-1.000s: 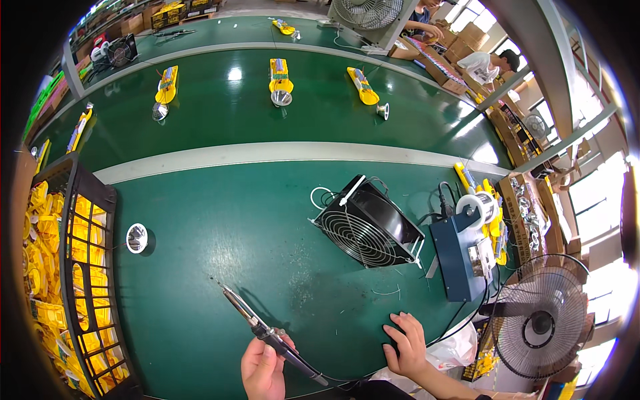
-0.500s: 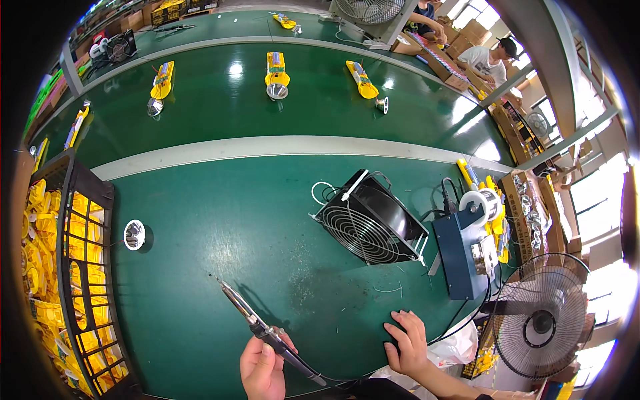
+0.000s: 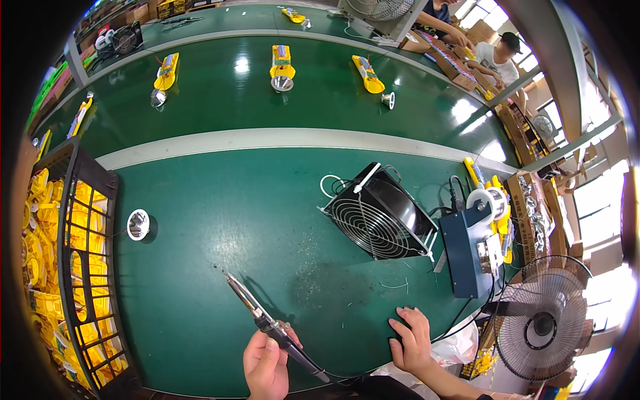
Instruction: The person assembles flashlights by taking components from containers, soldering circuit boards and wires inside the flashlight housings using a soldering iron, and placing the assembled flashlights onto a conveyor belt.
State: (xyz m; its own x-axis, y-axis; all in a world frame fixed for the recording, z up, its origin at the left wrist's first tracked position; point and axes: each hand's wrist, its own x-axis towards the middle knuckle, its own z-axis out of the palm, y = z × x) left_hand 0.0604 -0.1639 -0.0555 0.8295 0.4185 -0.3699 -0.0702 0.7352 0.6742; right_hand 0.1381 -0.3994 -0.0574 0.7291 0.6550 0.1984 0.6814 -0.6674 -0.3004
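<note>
The green bench (image 3: pixel 220 227) fills most of the view, with a pale strip running across it and a second green belt beyond. On that far belt sit three yellow parts (image 3: pixel 281 61) spaced well apart, each with a small shiny cup near it. At the left edge stands a black crate (image 3: pixel 83 220) full of yellow pieces. At the lower right stands a round wire-guard fan (image 3: pixel 543 320) beside the bench. Near the middle right of the bench a square black fan (image 3: pixel 380 213) lies tilted, and just right of it stands a blue box (image 3: pixel 467 250) with a spool of wire (image 3: pixel 492 200) on top. A small silver cup (image 3: pixel 138 224) sits alone on the left part of the bench.

The left hand (image 3: pixel 267 363) has its fingers wrapped tight around the handle of a soldering iron (image 3: pixel 267 323), whose thin tip slants up and left, over the bare bench. The right hand (image 3: pixel 412 340) rests flat on the bench edge, fingers spread and holding nothing.
</note>
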